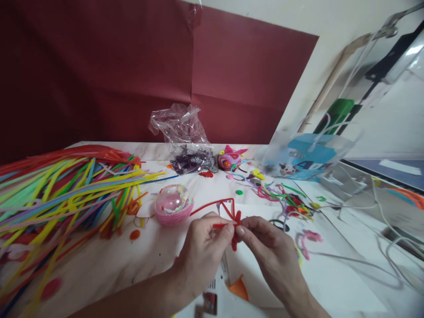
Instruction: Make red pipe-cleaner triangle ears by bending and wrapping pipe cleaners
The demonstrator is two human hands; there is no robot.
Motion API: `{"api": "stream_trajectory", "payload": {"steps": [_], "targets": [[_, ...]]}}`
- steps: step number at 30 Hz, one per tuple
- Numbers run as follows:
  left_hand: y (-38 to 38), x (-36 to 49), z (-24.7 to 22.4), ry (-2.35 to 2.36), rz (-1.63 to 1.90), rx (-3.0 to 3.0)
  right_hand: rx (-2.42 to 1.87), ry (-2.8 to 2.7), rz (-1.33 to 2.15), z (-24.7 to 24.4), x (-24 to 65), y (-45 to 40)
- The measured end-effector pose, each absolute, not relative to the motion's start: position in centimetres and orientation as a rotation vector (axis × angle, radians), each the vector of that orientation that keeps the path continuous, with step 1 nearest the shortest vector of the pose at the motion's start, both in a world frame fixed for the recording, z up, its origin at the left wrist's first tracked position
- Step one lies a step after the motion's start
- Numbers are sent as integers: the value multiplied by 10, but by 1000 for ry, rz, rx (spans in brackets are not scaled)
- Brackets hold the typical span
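Between my two hands, above the white table, is a red pipe cleaner (228, 202) bent into angled loops, with a long free end reaching left. My left hand (207, 247) pinches it from the left between thumb and fingers. From the right, my right hand (270, 254) grips the same piece close to the left fingertips. A short thick red part (237, 217) stands up and down at the point where the fingertips meet. Just left of the hands sits a clear and pink ball (174, 205) with string around its lower half.
A large heap of coloured pipe cleaners (76, 190) covers the left side. A clear plastic bag (185, 141) with dark contents stands at the back, near a decorated pink ball (230, 159). Loose scraps (291, 203), a blue-printed bag (308, 154) and white cables (394, 247) lie right.
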State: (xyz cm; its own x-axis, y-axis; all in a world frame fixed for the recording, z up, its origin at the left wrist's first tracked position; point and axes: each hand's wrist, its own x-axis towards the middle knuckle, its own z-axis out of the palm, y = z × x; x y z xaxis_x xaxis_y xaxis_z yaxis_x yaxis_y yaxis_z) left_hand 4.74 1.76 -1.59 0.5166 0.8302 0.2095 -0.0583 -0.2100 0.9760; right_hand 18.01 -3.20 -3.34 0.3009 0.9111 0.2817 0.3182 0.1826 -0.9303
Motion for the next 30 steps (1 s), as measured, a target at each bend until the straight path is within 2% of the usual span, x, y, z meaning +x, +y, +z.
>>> {"api": "stream_trajectory", "payload": {"steps": [9, 20, 24, 30], "targets": [[22, 45, -8, 650, 927, 1618, -1325, -1153, 817, -32, 182, -31], [19, 50, -8, 515, 828, 1300, -1227, -1093, 862, -34, 183, -31], [20, 49, -9, 564, 849, 1292, -1129, -1087, 986, -30, 184, -32], [22, 49, -10, 730, 901, 1329, -1378, -1277, 799, -28, 182, -34]]}}
